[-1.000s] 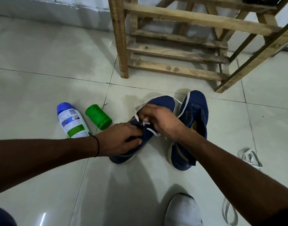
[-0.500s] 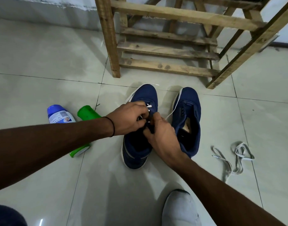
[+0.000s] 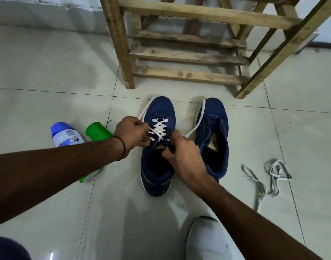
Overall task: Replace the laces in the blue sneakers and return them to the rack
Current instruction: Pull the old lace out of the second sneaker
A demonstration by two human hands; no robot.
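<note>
Our right hand (image 3: 181, 156) pinches the white flat lace (image 3: 159, 128) at the top eyelets of the blue fabric sneaker (image 3: 161, 107); our left hand (image 3: 131, 133) grips its other end at nine o'clock. Uneven tugs could leave lopsided ends. The wooden slatted rack (image 3: 189, 74) stands at twelve.

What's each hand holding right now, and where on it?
Both pinch the white flat lace of the laced blue sneaker: left hand on its left strand, right hand on its right strand, beside the upper eyelets.

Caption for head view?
Left hand and right hand grip white lace on one blue sneaker; other sneaker unlaced.
</note>
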